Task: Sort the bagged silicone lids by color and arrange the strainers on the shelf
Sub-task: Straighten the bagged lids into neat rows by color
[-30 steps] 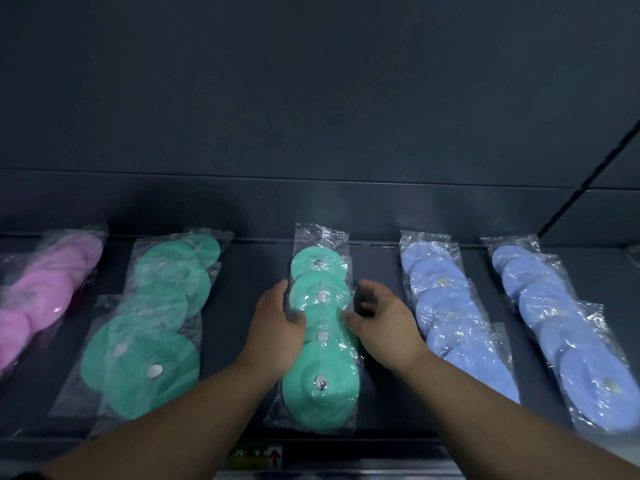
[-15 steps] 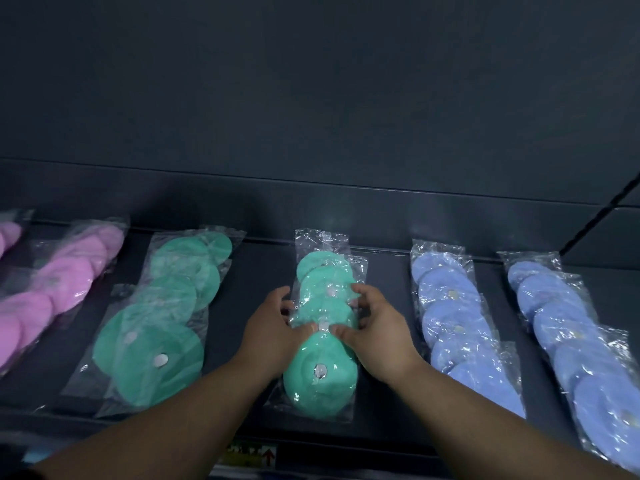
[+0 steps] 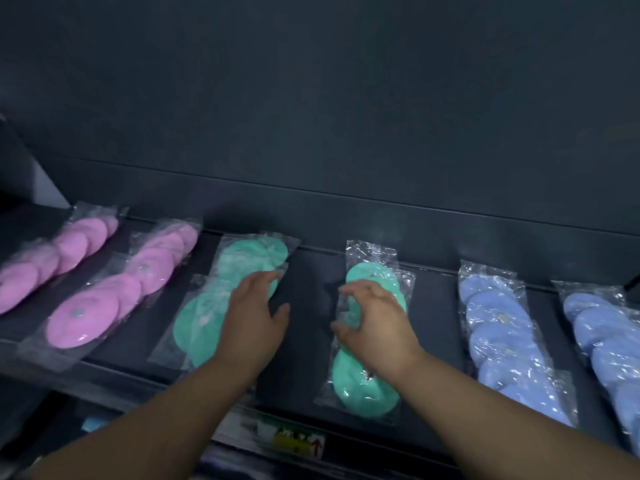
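1. Left hand (image 3: 256, 320): half a second ago it clasped the left side of the middle green bag (image 3: 367, 386). It has left that bag and now lies on the left green bags (image 3: 211, 306), fingers straight and spread, gripping nothing.
2. Right hand (image 3: 377, 323): it remains on the middle green bag. The fingers are arched over the lids and the thumb is at the bag's left edge. I cannot tell whether it pinches the plastic or only rests there.
3. Middle green bag: it lies lengthwise on the shelf (image 3: 304, 341), in the same spot as before, between the left green bags and the nearer blue bags (image 3: 502, 334). It stands apart from both, and bare shelf shows on either side.
4. Left green bags: overlapped in one row, just right of the pink bags (image 3: 121, 289). They show no shift from the earlier frame, though blur limits this check.
5. Pink bags: two rows are now in view at the left, where only one full row showed earlier. The view has swung left.
6. Blue bags: two rows at the right, with the outer one (image 3: 609, 341) cut by the frame edge. Their positions are unchanged.
7. A label (image 3: 294, 438) with a red arrow sits on the shelf's front edge, below the hands.
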